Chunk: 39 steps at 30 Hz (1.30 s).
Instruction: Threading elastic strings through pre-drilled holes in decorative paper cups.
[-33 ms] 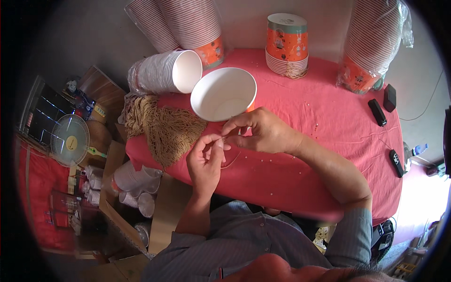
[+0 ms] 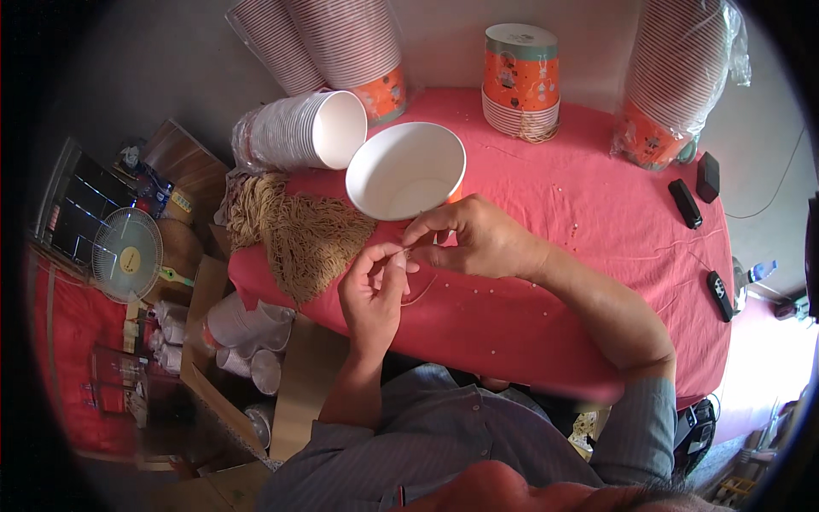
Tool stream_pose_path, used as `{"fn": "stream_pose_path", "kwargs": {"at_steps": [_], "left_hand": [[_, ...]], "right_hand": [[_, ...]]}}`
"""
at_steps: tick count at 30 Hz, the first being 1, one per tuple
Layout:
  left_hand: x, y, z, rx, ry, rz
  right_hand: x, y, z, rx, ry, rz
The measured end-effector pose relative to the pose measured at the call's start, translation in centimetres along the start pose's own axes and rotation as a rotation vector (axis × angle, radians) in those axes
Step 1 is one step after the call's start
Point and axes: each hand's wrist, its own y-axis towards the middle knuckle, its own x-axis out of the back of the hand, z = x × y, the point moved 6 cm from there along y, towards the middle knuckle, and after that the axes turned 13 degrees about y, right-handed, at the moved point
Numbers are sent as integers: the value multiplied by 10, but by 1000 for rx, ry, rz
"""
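Thin tan string [image 2: 415, 293] pinched between both hands, left hand [image 2: 373, 290] fingers clamped on it, right hand [image 2: 472, 239] closed on its end, beside white paper bowl [image 2: 404, 171], red table [image 2: 580, 213]

Both hands [image 2: 426, 264] pinch thin string [image 2: 420, 292] — beside paper cup [image 2: 405, 171].

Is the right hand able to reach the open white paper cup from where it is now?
Probably yes: the right hand sits just beside the white paper cup, nothing between them, though its fingers pinch a thin string.
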Motion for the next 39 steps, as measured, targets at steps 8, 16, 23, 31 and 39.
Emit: {"fn": "stream_pose_path", "kwargs": {"at_steps": [8,16,23,31,39], "left_hand": [[-1,0,-2,-37,13,-18],[-2,3,-7,-108,61,32],[-3,6,-12,-103,100,43],[2,4,-9,-132,18,-39],[-7,-4,-8,-195,159,-33]], "right_hand": [[-1,1,5,30,-56,119],[2,1,-1,-22,35,206],[7,-1,-10,-79,134,198],[2,1,-10,-88,92,115],[5,1,-6,-16,17,-44]]}}
